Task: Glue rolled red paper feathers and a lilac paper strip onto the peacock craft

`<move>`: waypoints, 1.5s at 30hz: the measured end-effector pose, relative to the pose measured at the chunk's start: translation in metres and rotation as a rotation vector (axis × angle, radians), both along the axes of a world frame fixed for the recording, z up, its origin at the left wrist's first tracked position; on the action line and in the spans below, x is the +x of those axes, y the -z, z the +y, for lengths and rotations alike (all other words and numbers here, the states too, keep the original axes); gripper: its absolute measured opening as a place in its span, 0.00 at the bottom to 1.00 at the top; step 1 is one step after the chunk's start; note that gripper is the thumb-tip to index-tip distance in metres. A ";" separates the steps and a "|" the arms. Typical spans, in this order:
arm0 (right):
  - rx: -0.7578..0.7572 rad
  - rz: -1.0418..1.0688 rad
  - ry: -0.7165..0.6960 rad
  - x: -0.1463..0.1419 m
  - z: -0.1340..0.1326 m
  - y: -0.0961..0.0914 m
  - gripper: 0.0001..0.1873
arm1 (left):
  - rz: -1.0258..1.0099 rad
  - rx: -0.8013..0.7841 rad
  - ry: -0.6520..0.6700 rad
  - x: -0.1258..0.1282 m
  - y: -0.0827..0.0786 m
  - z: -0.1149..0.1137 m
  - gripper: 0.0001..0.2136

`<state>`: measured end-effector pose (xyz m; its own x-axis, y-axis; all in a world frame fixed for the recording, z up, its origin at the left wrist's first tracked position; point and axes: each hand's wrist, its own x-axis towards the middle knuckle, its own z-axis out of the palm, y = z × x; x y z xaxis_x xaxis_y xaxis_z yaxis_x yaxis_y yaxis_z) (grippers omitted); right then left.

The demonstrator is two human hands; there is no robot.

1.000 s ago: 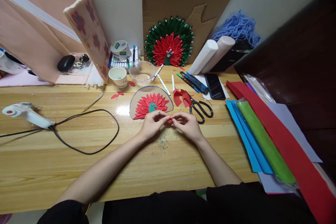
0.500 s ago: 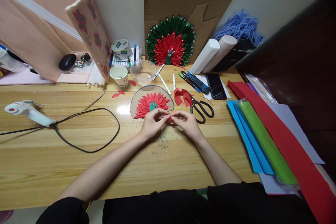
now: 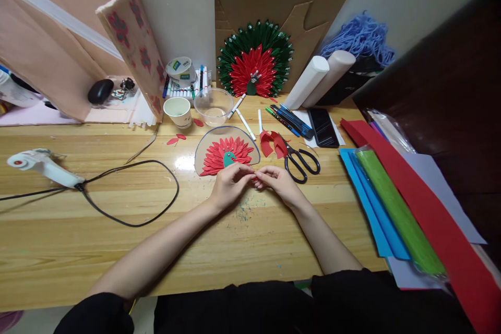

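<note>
My left hand (image 3: pixel 230 186) and my right hand (image 3: pixel 278 183) meet over the wooden table (image 3: pixel 219 240), fingers pinched together on a small red paper piece (image 3: pixel 255 178) that is mostly hidden between them. Just beyond my fingertips lies a half-round cardboard fan (image 3: pixel 226 152) covered with red paper petals and a teal bird shape. Black-handled scissors (image 3: pixel 298 160) and curled red paper scraps (image 3: pixel 273 142) lie right of the fan, close to my right hand.
A glue gun (image 3: pixel 41 163) with a looping black cord (image 3: pixel 129 193) lies at left. Paper cup (image 3: pixel 177 112), clear bowl (image 3: pixel 213 106), markers (image 3: pixel 287 120), phone (image 3: pixel 322 127) and a finished red-green fan (image 3: pixel 254 61) stand at the back. Coloured paper sheets (image 3: pixel 395 209) cover the right side.
My hands stay pinched together and have shifted only slightly, working the small red piece. The view has drifted a little.
</note>
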<state>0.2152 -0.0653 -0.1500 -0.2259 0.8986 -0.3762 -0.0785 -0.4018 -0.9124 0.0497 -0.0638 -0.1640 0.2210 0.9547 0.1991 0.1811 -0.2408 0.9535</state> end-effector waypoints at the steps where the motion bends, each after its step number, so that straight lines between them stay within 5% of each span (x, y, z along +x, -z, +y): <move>1: 0.004 0.000 -0.001 0.000 0.000 0.000 0.14 | 0.005 0.003 -0.003 0.000 0.000 0.000 0.06; 18: 0.202 -0.134 0.116 -0.008 -0.007 0.002 0.13 | -0.230 -0.224 -0.010 0.003 -0.001 0.004 0.10; 37: 0.349 -0.321 0.259 0.001 -0.004 0.004 0.12 | -0.255 -0.206 -0.066 0.004 -0.002 0.005 0.09; 45: 0.379 -0.259 0.108 -0.004 -0.007 0.004 0.08 | -0.262 -0.205 -0.013 0.004 0.000 0.004 0.09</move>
